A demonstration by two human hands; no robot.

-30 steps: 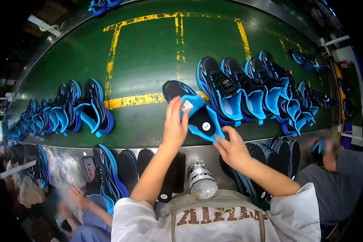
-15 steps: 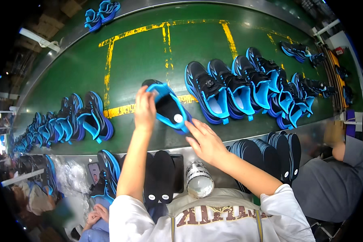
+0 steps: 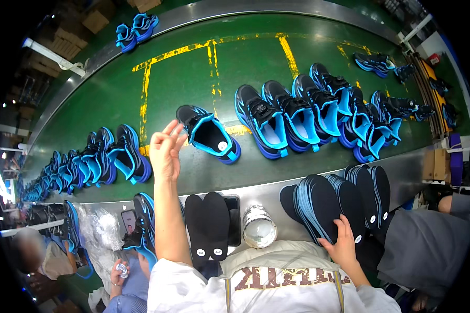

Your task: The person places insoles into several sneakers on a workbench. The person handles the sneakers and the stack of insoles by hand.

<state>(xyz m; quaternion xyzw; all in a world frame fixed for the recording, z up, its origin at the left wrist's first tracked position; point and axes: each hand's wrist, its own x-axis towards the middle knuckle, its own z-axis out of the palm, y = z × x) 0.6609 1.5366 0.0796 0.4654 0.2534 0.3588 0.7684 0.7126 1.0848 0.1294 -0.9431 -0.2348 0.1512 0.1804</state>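
A single black and blue sneaker [image 3: 231, 151] lies on the green table in front of me, its opening toward me, with a black insole [image 3: 214, 136] bearing a white round sticker inside. Just left of it, my left hand [image 3: 166, 150] is raised, holding nothing, its fingers loosely bent and apart. My right hand [image 3: 345, 245] is at the lower right, thumb and fingers around the heel end of a black insole [image 3: 318, 203] at the front of a stack. Part of that grip is hidden.
Rows of similar sneakers stand at the right [image 3: 266, 125] and left [image 3: 128, 156]. Along the metal edge [image 3: 271, 195] are two black insoles [image 3: 208, 224], a phone-like dark slab [image 3: 234, 221] and a tape-wrapped clear container [image 3: 259, 229]. A co-worker's hand [image 3: 119, 274] shows lower left.
Both hands have let go of the sneaker, which now rests on the table. My left hand moved left and off it; my right hand went down and right to the insole stack.
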